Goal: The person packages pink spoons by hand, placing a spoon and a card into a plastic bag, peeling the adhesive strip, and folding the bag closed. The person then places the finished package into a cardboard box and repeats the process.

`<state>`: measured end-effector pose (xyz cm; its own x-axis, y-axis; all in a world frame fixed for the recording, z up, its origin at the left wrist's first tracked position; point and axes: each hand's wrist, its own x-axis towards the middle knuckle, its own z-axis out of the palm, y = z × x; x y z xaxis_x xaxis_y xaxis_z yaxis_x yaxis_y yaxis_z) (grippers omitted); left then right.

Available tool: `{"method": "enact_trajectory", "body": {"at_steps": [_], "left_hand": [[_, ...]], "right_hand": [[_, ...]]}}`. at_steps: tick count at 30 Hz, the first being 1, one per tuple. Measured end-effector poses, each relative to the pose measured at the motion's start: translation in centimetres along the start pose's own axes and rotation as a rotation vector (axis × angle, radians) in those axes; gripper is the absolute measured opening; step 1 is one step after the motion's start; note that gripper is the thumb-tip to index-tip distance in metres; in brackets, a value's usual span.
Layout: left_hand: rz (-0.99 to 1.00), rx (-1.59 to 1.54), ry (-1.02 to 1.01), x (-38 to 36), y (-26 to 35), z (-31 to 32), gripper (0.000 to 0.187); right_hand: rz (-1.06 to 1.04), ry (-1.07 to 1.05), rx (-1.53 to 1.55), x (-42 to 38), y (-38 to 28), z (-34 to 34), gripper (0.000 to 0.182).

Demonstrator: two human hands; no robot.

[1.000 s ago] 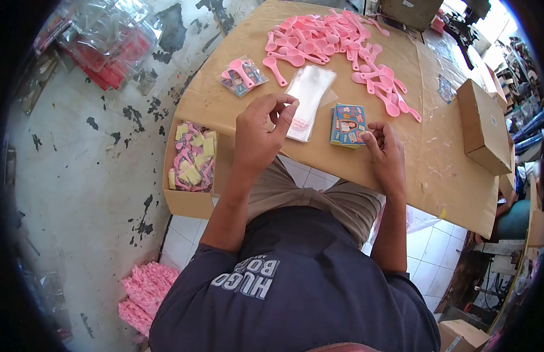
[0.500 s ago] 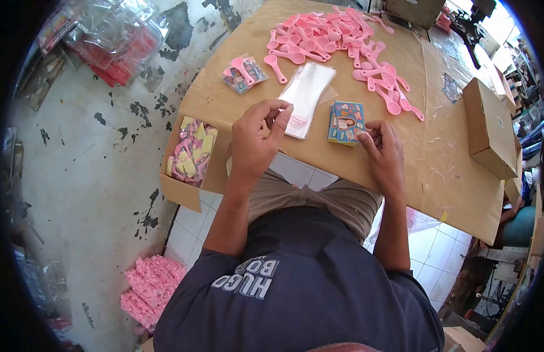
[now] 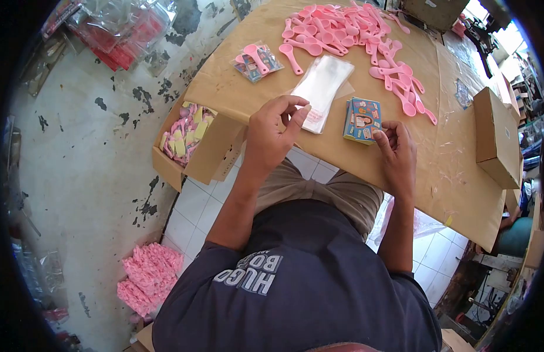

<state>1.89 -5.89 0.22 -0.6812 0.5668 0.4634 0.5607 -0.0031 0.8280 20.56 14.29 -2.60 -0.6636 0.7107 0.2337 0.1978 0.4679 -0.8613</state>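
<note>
My left hand [image 3: 276, 126] is raised at the near end of a stack of clear plastic bags [image 3: 325, 88], thumb and forefinger brought together. Whatever sits between those fingertips, if anything, I cannot make out. Beside the right edge of a small stack of blue printed cards [image 3: 362, 119] is my right hand [image 3: 397, 154]. Its fingers are loosely curled, with a gap to the thumb, and the thumb tip is at the cards' corner. Behind the bags lies a single pink spoon [image 3: 291, 58]. Farther left, another pink spoon [image 3: 257, 60] rests on bagged cards [image 3: 271, 63].
A large heap of pink spoons [image 3: 336, 29] covers the table's far side, trailing right. An open carton [image 3: 216, 146] of packed pink and yellow pieces adjoins the left edge. A cardboard box [image 3: 495, 138] stands at the right. Pink material [image 3: 149, 276] lies on the floor.
The view has shifted, so the table items appear farther right and slightly higher. Both hands keep nearly the same pose beside the bags and the cards.
</note>
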Motion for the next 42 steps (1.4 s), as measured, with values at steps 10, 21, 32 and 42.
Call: {"method": "enact_trajectory", "body": {"at_steps": [10,21,32,42], "left_hand": [[-0.059,0.088,-0.049,1.9,-1.5,0.7,0.022],[-0.022,0.488,-0.126,6.9,-5.1,0.7,0.043],[-0.226,0.151,-0.186,7.0,-6.4,0.7,0.025],[-0.049,0.218,-0.026,7.1,-6.8,-0.3,0.022]], "right_hand": [[0.059,0.024,-0.020,0.3,-0.1,0.3,0.040],[0.163,0.061,-0.046,0.8,-0.9,1.2,0.038],[0.228,-0.016,0.085,1.3,-1.3,2.0,0.029],[0.332,0.020,0.063,2.1,-0.1,0.6,0.029]]}}
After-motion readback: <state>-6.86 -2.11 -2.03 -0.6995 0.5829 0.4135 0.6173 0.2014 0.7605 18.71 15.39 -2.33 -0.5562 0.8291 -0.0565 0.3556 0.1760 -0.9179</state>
